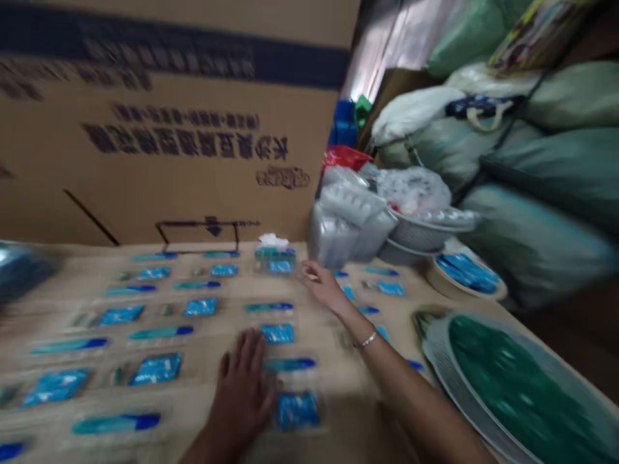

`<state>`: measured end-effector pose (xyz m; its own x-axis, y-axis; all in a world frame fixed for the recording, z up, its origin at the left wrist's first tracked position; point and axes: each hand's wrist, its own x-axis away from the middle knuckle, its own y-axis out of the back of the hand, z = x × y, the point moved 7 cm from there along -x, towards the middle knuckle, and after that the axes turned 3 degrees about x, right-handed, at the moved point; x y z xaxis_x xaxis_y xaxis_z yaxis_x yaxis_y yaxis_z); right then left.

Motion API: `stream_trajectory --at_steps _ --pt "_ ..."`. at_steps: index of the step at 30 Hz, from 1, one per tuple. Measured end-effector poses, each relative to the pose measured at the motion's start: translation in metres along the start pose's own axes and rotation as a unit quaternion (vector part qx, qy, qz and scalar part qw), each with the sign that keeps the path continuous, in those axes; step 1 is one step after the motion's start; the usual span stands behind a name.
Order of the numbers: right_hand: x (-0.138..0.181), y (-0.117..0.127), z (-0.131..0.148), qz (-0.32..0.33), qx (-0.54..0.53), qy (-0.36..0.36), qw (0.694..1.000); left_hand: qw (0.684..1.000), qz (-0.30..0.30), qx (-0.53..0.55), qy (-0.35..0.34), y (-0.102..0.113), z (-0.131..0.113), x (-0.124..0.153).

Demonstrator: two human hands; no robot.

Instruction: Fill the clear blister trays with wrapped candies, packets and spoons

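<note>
Left hand (pixel 245 380): palm down, fingers extended, beside blue packets (pixel 298 411), well in front of carton (pixel 193 161).
Right hand (pixel 320 285): fingers curled, nearer carton; blur hides any grip.
Blue packets: rows on bench (pixel 348 415), before carton.

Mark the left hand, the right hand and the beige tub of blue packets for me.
Left hand (pixel 244 386): head view, back of the hand.
Right hand (pixel 324 288): head view, back of the hand.
Beige tub (pixel 441 283): head view, its outer wall.

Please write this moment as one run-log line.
left hand: palm down, beside shiny blue rectangular packet; right hand: fingers bent, grip unclear, near clear plastic stack
</note>
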<state>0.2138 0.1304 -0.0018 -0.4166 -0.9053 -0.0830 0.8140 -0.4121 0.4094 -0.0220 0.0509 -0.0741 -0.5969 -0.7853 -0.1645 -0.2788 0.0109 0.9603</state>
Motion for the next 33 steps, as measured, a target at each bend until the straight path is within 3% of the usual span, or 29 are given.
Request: stream_trajectory --at_steps 3,7,9,12,16,20,25,27,29,30,33 --pt "0.094 0.049 0.001 0.047 0.096 0.095 0.990 1.000 0.007 0.012 0.004 0.011 -0.007 -0.005" --pt "0.209 0.108 -0.042 0.017 0.255 0.079 0.964 0.999 0.040 0.007 0.010 0.012 -0.010 -0.007" --pt "0.247 0.117 -0.061 -0.003 0.317 0.103 0.943 0.999 0.042 -0.002 0.015 0.012 -0.011 -0.009" --pt "0.280 0.103 -0.073 0.014 0.345 0.137 0.928 0.998 0.046 -0.015 0.029 0.014 -0.011 -0.018" --pt "0.296 0.064 -0.049 0.130 0.279 0.168 0.937 0.997 0.059 -0.028 0.050 0.016 -0.013 -0.034" --pt "0.297 0.031 -0.017 0.232 0.227 0.198 0.925 0.997 0.057 -0.034 0.047 0.020 -0.012 -0.045" --pt "0.294 -0.024 0.016 0.300 0.206 0.271 0.891 0.993 0.089 -0.018 0.077 0.025 -0.004 -0.048" --pt "0.292 -0.034 0.029 0.303 0.190 0.304 0.883 0.993 0.079 -0.017 0.084 0.032 -0.006 -0.040" --pt "0.283 -0.016 0.032 0.259 0.182 0.306 0.898 0.997 0.052 -0.022 0.058 0.041 -0.017 -0.024" --pt "0.274 0.005 0.029 0.212 0.188 0.294 0.913 0.998 0.040 -0.025 0.032 0.045 -0.025 -0.013" --pt "0.249 0.107 -0.001 -0.009 0.256 0.238 0.937 0.996 0.055 -0.014 -0.066 0.041 -0.046 0.022"
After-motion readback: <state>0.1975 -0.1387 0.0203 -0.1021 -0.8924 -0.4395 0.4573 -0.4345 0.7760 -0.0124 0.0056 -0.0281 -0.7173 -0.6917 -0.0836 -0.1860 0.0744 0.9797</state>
